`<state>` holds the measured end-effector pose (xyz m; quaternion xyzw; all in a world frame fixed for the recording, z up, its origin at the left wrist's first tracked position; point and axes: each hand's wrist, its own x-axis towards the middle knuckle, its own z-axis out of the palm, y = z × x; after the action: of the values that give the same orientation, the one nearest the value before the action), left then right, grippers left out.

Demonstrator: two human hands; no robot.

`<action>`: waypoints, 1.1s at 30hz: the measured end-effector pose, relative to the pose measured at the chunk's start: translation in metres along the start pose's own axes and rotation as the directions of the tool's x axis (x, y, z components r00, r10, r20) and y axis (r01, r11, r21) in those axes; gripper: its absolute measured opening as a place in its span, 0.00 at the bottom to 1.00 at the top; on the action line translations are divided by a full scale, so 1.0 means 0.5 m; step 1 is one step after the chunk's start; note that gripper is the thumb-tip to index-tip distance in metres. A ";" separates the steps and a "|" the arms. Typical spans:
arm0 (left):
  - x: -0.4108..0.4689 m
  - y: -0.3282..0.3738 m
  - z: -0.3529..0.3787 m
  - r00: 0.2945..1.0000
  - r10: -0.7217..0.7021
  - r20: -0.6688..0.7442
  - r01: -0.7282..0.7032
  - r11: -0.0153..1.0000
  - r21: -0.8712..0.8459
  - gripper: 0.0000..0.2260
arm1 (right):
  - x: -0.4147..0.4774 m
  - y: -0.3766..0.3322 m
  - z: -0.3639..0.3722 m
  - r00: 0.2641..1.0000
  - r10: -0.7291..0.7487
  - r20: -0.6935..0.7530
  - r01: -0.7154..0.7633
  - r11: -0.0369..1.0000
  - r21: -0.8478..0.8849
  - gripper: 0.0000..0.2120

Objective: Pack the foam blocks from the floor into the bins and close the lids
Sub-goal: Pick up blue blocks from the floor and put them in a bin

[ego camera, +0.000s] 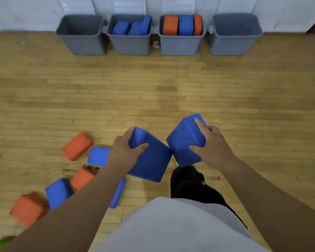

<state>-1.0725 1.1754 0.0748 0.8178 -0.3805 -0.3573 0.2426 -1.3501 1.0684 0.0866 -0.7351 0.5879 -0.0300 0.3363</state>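
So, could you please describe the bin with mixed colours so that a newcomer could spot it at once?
Along the white wall stands a row of four grey plastic bins. Take the third bin from the left. It alone holds orange foam blocks beside a blue one; its left neighbour holds only blue, and the end bins show none.

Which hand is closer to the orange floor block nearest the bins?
Left. The left hand, holding a blue block, is just right of the orange block; the right hand is farther right, holding another blue block.
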 end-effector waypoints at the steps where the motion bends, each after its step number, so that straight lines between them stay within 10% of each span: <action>1: 0.046 0.026 0.000 1.000 0.006 -0.011 -0.006 1.000 -0.004 0.36 | 0.053 -0.002 -0.019 1.000 -0.012 0.003 0.012 1.000 0.001 0.43; 33: 1.460 0.417 -0.536 1.000 0.012 -0.022 -0.010 0.997 0.082 0.37 | 1.478 -0.651 -0.256 0.993 -0.043 0.111 0.058 0.988 -0.142 0.42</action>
<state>-0.6277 0.5044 0.0907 0.8289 -0.3965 -0.3309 0.2151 -0.9048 0.3831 0.0982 -0.7728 0.5507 0.0440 0.3123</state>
